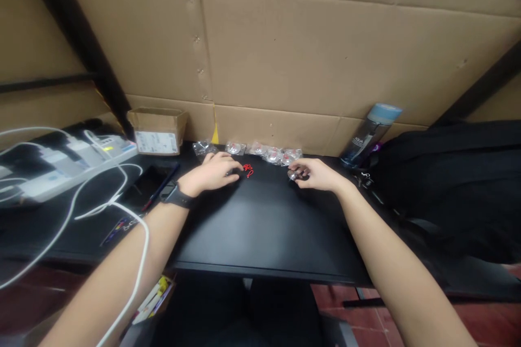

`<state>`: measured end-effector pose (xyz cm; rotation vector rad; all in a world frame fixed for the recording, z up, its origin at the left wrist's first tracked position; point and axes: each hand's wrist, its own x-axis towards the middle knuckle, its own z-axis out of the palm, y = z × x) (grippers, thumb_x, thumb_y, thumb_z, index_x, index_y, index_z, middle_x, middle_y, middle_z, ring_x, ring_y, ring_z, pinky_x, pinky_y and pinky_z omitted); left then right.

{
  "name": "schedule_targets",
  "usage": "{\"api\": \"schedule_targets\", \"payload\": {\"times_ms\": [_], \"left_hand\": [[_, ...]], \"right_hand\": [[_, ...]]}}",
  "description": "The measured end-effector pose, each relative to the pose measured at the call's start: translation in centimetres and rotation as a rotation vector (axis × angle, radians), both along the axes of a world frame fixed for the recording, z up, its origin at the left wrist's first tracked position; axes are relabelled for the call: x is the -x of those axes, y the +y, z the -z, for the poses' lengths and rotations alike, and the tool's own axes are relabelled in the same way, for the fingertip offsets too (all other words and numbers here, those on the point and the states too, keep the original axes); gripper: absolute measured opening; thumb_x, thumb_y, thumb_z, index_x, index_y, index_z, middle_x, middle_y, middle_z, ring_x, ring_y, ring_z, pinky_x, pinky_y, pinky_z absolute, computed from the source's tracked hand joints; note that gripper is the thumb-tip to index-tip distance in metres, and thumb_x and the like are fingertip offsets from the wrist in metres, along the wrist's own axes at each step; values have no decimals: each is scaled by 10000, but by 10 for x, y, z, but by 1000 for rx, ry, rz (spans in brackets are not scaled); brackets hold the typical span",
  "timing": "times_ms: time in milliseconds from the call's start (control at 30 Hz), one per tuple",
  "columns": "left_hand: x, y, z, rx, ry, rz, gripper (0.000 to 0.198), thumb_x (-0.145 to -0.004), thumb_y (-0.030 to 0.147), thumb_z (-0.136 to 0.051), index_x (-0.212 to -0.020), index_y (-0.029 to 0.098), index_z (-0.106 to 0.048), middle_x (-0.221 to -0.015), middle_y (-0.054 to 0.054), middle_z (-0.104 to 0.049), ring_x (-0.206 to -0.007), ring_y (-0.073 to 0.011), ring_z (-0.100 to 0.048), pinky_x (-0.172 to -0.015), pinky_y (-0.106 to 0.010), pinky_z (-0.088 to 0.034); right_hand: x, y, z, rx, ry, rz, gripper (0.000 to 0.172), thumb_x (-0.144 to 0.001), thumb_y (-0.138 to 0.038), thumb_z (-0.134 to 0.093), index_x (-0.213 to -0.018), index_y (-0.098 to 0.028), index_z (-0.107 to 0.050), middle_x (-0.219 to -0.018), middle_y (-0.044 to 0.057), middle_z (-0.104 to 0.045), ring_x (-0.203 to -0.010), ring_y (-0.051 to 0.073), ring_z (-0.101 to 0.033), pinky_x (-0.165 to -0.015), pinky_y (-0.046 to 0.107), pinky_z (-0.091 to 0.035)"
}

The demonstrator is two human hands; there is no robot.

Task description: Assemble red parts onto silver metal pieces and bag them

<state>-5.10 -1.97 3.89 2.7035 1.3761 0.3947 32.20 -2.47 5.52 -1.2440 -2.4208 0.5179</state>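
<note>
Over the black desk (260, 227), my right hand (315, 173) pinches a small shiny round metal piece (293, 174) between thumb and fingers. My left hand (214, 173), with a dark watch on its wrist, is low over the desk, fingers curled. A greyish bit shows between its thumb and fingers, too small to name. Just beyond those fingertips lie several small red cord loops (248, 169). Behind the hands, a row of clear plastic packets (273, 155) with round, partly red contents runs along the cardboard wall. A crumpled clear bag (203, 147) sits behind my left hand.
At the back left stands a small cardboard box (157, 141) with a white label. A white power strip (77, 173) with chargers and loose white cables (114, 200) fills the left. A dark bottle (368, 138) with a blue lid and a black bag (451, 184) occupy the right.
</note>
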Motion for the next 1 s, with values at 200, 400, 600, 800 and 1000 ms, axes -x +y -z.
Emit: {"api": "schedule_targets", "payload": {"times_ms": [200,400,600,800,1000], "left_hand": [[-7,-7,6,-32,72,-12,296,-950,406,-546,-1148,266,-715,-1089,-96,-736,-1113,-317,-615,-990,-466,-355],[-34,-20,11,-167,114,41,298,-939,370,-603,-1183,234,-706,-1114,-112,-688,-1073,-291,-598,-892,-396,-410],[-44,-25,19,-250,117,33,347,-963,386,-573,-1258,240,-681,-1163,-128,-670,-1102,-300,-553,-891,-420,-391],[-56,-30,17,-242,88,89,279,-997,338,-526,-1189,240,-703,-1164,-108,-716,-1136,-293,-562,-875,-426,-351],[-63,-32,17,-177,-23,102,149,-951,217,-578,-990,228,-722,-983,-84,-760,-1027,-261,-616,-848,-410,-344]], "right_hand": [[28,-19,-1,27,-37,-110,572,-710,-205,-729,-1277,-202,-646,-1003,53,-760,-863,203,-722,-823,309,-569],[41,-25,-1,-49,-94,-179,504,-720,-179,-708,-1222,-219,-688,-1078,52,-769,-930,221,-722,-882,328,-549],[45,-20,5,-109,-128,-219,353,-743,-189,-730,-1095,-217,-729,-1062,64,-754,-957,238,-690,-881,346,-523],[47,-20,6,-119,-88,-229,330,-754,-176,-783,-1076,-217,-722,-1076,63,-727,-970,227,-671,-899,336,-508],[47,-17,6,-71,-95,-272,307,-744,-179,-843,-1033,-223,-745,-1039,44,-745,-971,225,-687,-901,332,-508]]}}
